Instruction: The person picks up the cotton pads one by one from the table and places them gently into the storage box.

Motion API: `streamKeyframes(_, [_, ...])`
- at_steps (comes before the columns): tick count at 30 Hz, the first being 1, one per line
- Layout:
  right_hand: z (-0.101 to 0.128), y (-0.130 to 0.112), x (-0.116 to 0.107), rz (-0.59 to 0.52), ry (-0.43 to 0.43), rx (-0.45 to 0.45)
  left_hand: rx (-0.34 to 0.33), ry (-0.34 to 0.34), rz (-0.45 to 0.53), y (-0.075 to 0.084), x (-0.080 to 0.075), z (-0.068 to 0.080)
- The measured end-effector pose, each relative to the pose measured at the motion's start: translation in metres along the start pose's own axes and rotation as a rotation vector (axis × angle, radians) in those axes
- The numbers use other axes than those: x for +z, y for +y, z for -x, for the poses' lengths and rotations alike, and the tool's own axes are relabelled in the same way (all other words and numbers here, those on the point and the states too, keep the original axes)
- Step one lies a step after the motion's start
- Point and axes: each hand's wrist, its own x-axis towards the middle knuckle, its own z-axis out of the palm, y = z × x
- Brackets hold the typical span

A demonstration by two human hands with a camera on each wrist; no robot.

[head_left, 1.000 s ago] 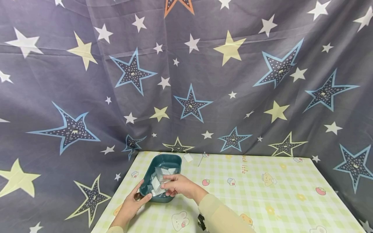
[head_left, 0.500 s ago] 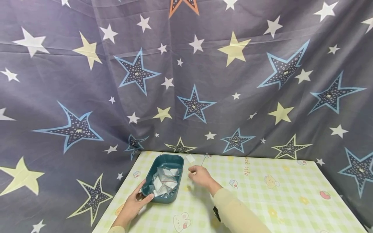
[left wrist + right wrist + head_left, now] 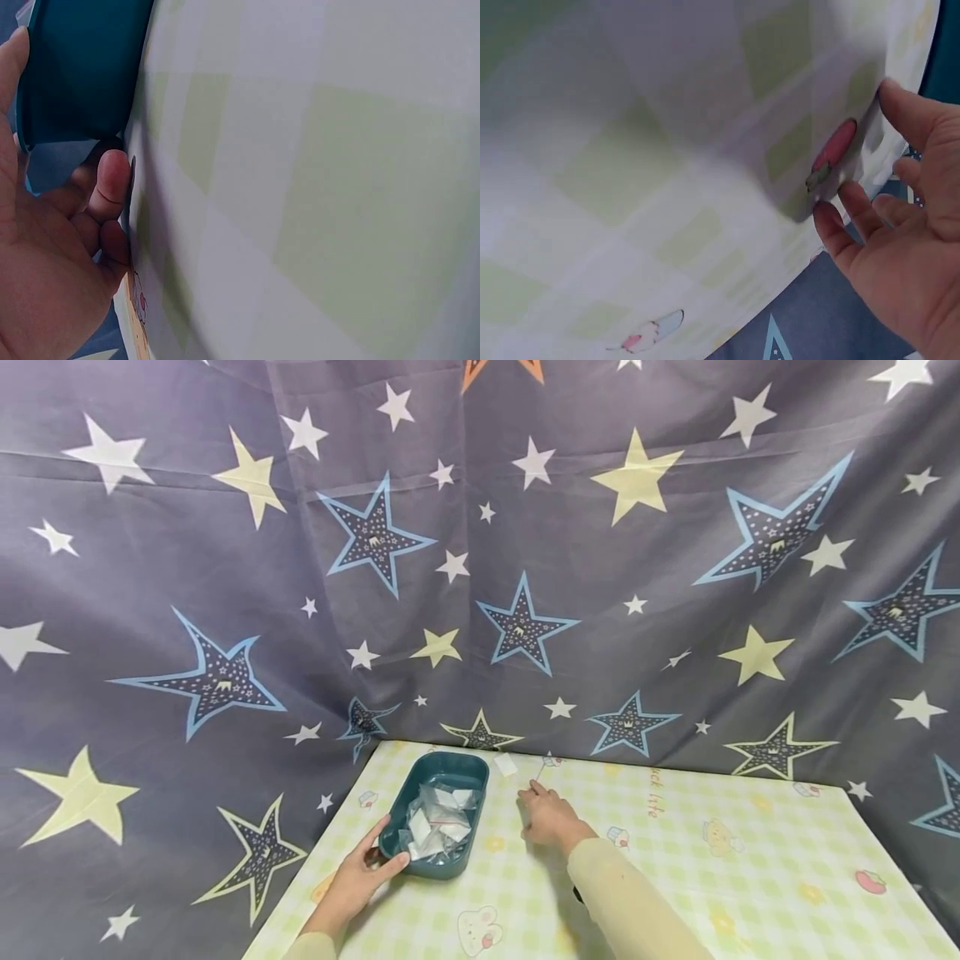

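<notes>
The right hand (image 3: 550,817), fingers loose and holding nothing, sits just below-right of the small white packet (image 3: 506,764), nearer than the left hand (image 3: 365,875) gripping the green tray (image 3: 465,768).

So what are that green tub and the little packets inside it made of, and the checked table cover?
The teal tub looks like moulded plastic: smooth, evenly coloured, rounded rim with a faint sheen. The packets seem to be thin clear plastic film, since they crinkle and catch glints; their contents are unclear. The table cover is probably wipeable vinyl or oilcloth, flat with printed cartoons, though coated fabric is possible.
</notes>
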Motion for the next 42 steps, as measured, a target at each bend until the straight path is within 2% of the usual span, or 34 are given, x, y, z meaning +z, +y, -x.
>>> streamKeyframes(8, [0.002, 0.014, -0.009, -0.016, -0.129, 0.074, 0.033, -0.027, 0.072, 0.003, 0.011, 0.0])
streamKeyframes(15, [0.007, 0.014, -0.01, -0.032, -0.213, 0.12, 0.026, -0.052, 0.069, 0.003, 0.012, 0.003])
streamKeyframes(18, [0.004, 0.01, -0.011, -0.005, -0.206, 0.097, 0.033, -0.042, 0.058, 0.003, 0.01, 0.005])
streamKeyframes(25, [-0.004, 0.003, -0.01, 0.234, -0.134, 0.037, 0.038, -0.032, 0.054, -0.001, 0.004, 0.006])
streamKeyframes(29, [-0.007, 0.001, -0.007, 0.298, -0.12, 0.013, 0.025, -0.02, 0.048, -0.003, 0.001, 0.004])
streamKeyframes(32, [-0.007, 0.0, -0.008, 0.302, -0.132, 0.013, 0.023, -0.018, 0.048, -0.003, 0.0, 0.003])
streamKeyframes(38, [-0.009, 0.003, -0.011, 0.24, -0.162, 0.013, 0.024, -0.023, 0.057, -0.001, 0.0, 0.001])
streamKeyframes(42, [-0.006, 0.01, -0.01, 0.213, -0.149, -0.044, 0.022, -0.015, 0.063, -0.002, -0.003, 0.002])
